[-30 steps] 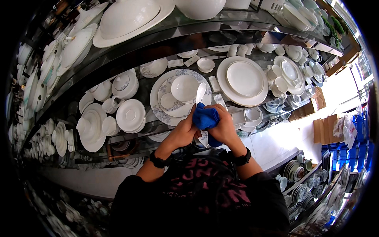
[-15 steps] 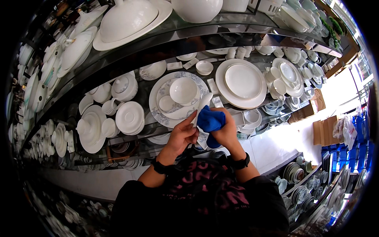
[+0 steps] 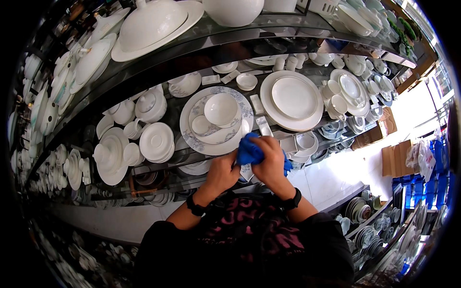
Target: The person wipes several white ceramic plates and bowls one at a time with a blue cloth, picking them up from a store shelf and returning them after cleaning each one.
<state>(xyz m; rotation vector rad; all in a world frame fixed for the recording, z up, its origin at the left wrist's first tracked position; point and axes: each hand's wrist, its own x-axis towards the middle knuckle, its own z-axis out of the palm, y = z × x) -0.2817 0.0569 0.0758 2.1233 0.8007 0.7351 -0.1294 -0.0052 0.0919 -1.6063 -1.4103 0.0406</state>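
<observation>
A tableware shop: glass shelves [image 3: 269,45] crowded with white crockery [image 3: 293,98].

Glass shelves [image 3: 144,62] carry white plates [image 3: 292,98], a patterned plate [image 3: 192,129] bearing a bowl [image 3: 221,109], and a lidded tureen [image 3: 151,21].

Two hands, left [image 3: 222,172] and right [image 3: 270,161], share one blue cloth [image 3: 249,152]. Two black wristbands [image 3: 196,209]. One patterned plate [image 3: 211,139] carries two white bowls [image 3: 221,109].

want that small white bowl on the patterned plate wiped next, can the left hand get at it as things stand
Probably yes: the small white bowl sits open on the patterned plate just above the left hand, with nothing between. That hand is busy with the blue cloth, though.
</observation>
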